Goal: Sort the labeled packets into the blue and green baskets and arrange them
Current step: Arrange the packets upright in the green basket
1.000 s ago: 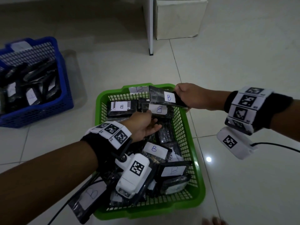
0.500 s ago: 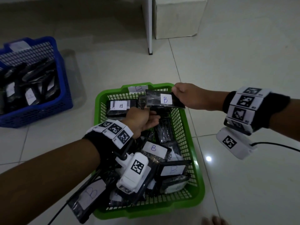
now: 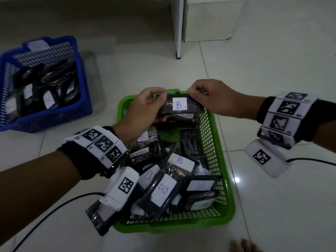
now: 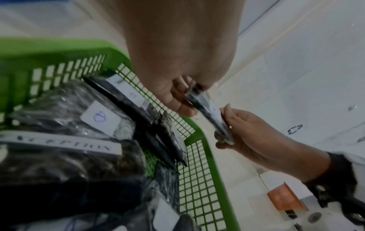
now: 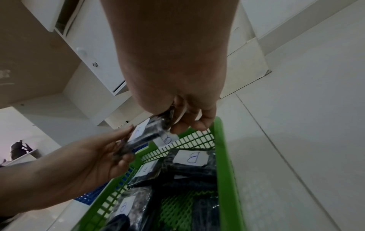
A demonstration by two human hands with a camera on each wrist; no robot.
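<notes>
A black packet with a white label marked B [image 3: 179, 105] is held over the far end of the green basket [image 3: 225, 197]. My left hand [image 3: 145, 108] grips its left end and my right hand [image 3: 205, 99] pinches its right end. In the left wrist view the same packet [image 4: 209, 114] runs between both hands, and the right wrist view shows this packet [image 5: 146, 134] above the basket rim [image 5: 223, 156]. Several more B packets [image 3: 180, 160] lie loose in the green basket. The blue basket [image 3: 54, 117] at the left holds several dark packets.
One packet [image 3: 98, 219] hangs over the green basket's near left corner onto the tiled floor. A white cabinet [image 3: 209, 19] and a thin white panel [image 3: 178, 28] stand beyond the baskets. Cables trail from both wrist cameras. An orange object [image 4: 286, 198] sits on the floor at the right.
My left hand rose from inside the green basket and took the left end of the B packet that my right hand held. The packet now lies level between both hands.
</notes>
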